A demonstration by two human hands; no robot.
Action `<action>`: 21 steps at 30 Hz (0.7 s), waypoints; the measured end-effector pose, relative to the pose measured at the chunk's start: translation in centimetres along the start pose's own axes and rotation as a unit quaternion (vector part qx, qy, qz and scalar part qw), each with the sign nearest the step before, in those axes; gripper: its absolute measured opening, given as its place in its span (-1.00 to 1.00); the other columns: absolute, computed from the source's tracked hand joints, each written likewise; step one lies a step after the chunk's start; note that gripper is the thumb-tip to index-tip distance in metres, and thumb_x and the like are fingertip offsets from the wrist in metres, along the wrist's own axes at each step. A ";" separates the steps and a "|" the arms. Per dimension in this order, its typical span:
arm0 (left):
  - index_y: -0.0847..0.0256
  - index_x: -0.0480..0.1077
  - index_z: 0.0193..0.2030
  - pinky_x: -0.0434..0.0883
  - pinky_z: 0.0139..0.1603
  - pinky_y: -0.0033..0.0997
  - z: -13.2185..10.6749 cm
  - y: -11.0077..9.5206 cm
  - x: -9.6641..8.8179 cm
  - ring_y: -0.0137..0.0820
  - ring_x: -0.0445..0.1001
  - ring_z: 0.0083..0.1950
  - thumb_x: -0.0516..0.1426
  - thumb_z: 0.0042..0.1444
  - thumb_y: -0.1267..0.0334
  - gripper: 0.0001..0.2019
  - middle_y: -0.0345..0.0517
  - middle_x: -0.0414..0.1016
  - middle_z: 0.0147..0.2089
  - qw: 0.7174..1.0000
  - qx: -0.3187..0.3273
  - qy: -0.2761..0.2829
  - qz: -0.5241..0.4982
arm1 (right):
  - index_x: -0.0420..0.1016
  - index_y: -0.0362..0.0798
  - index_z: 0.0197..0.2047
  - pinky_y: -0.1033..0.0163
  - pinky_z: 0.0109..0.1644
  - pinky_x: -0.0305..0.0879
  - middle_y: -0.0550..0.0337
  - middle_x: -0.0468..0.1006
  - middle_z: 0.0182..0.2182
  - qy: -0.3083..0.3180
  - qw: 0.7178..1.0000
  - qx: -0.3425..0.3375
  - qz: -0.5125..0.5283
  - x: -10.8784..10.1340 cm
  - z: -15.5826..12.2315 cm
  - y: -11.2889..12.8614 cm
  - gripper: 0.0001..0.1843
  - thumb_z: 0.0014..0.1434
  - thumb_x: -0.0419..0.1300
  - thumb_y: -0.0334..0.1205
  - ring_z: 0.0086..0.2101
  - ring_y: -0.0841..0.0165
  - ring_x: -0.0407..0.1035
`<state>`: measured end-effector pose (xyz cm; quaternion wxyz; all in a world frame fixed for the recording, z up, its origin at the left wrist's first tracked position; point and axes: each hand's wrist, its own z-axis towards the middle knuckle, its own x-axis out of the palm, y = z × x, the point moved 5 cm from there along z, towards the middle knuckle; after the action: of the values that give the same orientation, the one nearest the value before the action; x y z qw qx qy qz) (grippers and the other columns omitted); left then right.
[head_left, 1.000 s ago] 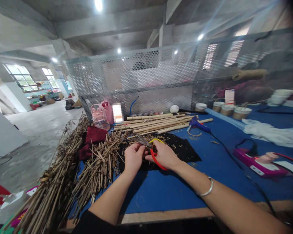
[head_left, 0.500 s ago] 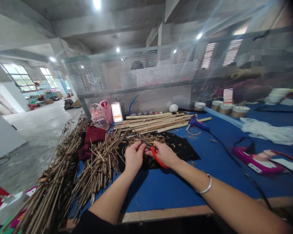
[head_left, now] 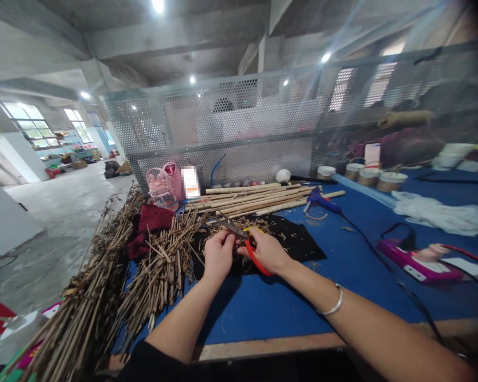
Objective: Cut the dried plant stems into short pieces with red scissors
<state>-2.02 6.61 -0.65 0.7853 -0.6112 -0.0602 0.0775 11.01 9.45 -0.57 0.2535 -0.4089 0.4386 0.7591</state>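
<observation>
My right hand (head_left: 267,250) is closed round the red and yellow handles of a pair of shears (head_left: 242,237), whose dark blades point up and left. My left hand (head_left: 218,254) is pinched on a small piece of twig right at the blades; the piece itself is mostly hidden by my fingers. Both hands hover over a black cloth (head_left: 298,240) strewn with twig clippings on the blue table (head_left: 287,307). A silver bangle (head_left: 333,306) sits on my right wrist.
Piles of dry twigs (head_left: 103,297) cover the table's left end. Pale bamboo rods (head_left: 258,200) lie behind the cloth, with a blue glue gun (head_left: 322,202). A pink power strip (head_left: 418,265), white cloth (head_left: 438,215), pink bottle (head_left: 165,185) and perforated metal screen (head_left: 239,132) surround.
The shears' handles drew together half a second ago and have parted slightly again. Both hands stay in the same spot over the black cloth.
</observation>
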 end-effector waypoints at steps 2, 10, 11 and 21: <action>0.28 0.45 -0.26 0.37 -0.37 -0.51 0.0 0.1 0.0 -0.43 0.46 -0.40 0.07 0.02 0.24 -0.79 -0.10 0.52 -0.38 1.000 -0.007 -0.012 -0.018 | 0.24 -0.04 -0.32 0.34 -0.44 0.05 0.21 0.41 -0.45 0.002 1.000 0.007 0.006 0.2 0.0 -0.1 -0.67 0.02 0.17 0.03 -0.48 0.40 0.29; 0.31 0.39 -0.33 0.40 -0.35 -0.46 -0.2 0.0 0.1 -0.42 0.48 -0.40 0.10 0.01 0.26 -0.85 -0.06 0.50 -0.38 0.999 -0.008 -0.028 -0.034 | 0.21 -0.05 -0.29 0.32 -0.36 0.12 0.15 0.42 -0.37 -0.036 0.999 -0.020 0.007 0.3 0.0 0.3 -0.62 -0.02 0.17 0.06 -0.38 0.35 0.33; 0.31 0.39 -0.34 0.41 -0.34 -0.45 -0.3 0.0 0.3 -0.42 0.48 -0.40 0.10 0.01 0.25 -0.85 -0.07 0.50 -0.39 0.999 -0.008 -0.020 -0.044 | 0.21 -0.06 -0.30 0.32 -0.35 0.12 0.15 0.41 -0.37 -0.041 0.999 -0.026 0.004 0.2 0.0 0.3 -0.61 -0.03 0.18 0.06 -0.38 0.35 0.33; 0.29 0.37 -0.35 0.41 -0.40 -0.49 -0.1 0.4 0.1 -0.46 0.44 -0.45 0.14 -0.03 0.18 -0.81 -0.11 0.47 -0.43 0.996 -0.028 -0.030 -0.076 | 0.25 -0.03 -0.41 0.37 -0.48 0.04 0.22 0.42 -0.53 -0.001 1.000 0.000 0.008 0.1 0.2 -0.6 -0.67 0.03 0.13 0.08 -0.53 0.42 0.29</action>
<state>-1.96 6.61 -1.10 0.7696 -0.6237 -0.1323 0.0346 11.30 9.94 -0.86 0.2477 -0.4044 0.4419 0.7614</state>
